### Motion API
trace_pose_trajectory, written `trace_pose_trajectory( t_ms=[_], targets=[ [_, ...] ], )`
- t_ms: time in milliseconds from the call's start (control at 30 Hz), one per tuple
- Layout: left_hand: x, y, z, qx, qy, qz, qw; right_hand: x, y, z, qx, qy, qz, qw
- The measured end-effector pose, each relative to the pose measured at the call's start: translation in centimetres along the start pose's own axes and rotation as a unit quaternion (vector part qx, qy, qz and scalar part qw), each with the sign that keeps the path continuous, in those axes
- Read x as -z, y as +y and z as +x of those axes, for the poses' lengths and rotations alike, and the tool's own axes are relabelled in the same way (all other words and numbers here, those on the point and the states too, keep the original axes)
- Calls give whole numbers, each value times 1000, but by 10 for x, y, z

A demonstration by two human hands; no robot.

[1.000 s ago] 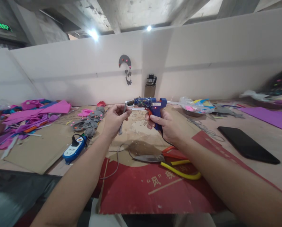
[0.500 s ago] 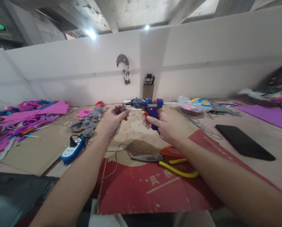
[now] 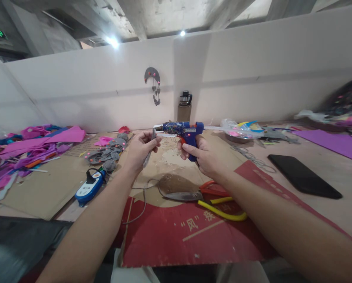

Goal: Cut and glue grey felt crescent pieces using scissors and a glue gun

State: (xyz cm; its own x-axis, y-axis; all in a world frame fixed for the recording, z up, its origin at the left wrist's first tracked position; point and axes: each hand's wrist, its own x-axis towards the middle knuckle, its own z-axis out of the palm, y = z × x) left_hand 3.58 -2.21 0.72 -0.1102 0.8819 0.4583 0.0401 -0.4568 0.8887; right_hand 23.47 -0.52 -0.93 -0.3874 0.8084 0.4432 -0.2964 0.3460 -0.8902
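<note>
My right hand [image 3: 203,155] grips the handle of a blue hot glue gun [image 3: 183,130], finger on the trigger and a red light showing on its body. The nozzle points left at a thin grey felt strip [image 3: 150,151] that my left hand [image 3: 140,149] pinches upright between thumb and fingers. Both hands hover above a stained cardboard sheet [image 3: 170,157] in the middle of the table. The gun's cord trails down under my right wrist.
Scissors with red handles [image 3: 190,194] and a yellow tube [image 3: 223,214] lie on red cardboard near me. A blue-white power strip [image 3: 89,186] sits left, grey felt pieces [image 3: 107,155] and pink scraps [image 3: 31,149] beyond. A black phone [image 3: 304,177] lies right; a bottle [image 3: 184,106] stands by the wall.
Both hands and the glue gun stay nearly still; the view has shifted slightly, and the nozzle sits a touch closer to the grey strip.
</note>
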Motion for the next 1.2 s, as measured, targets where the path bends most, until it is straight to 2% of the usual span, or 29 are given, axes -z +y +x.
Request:
trace_pose_trajectory(
  t_ms=[533, 733, 833, 933, 1033, 1100, 1200],
  targets=[
    [0, 1, -4, -10, 38, 24, 999, 0, -1, -1, 9, 3, -55, 998],
    [4, -5, -2, -8, 55, 72, 996, 4, -2, 3, -4, 20, -42, 999],
    [6, -12, 0, -14, 61, 140, 988, 11, 2, 8, -49, 33, -94, 994],
    [5, -17, 0, -22, 57, 249, 967, 21, 14, 14, -123, 75, -160, 977],
    [1, -20, -2, -18, 20, 323, 946, 34, 29, 19, -186, 94, -217, 954],
    [-1, -23, -3, -6, -20, 328, 944, 44, 38, 21, -213, 89, -294, 928],
    [-2, -28, -3, -1, -55, 338, 939, 59, 46, 23, -216, 94, -413, 880]
  ],
)
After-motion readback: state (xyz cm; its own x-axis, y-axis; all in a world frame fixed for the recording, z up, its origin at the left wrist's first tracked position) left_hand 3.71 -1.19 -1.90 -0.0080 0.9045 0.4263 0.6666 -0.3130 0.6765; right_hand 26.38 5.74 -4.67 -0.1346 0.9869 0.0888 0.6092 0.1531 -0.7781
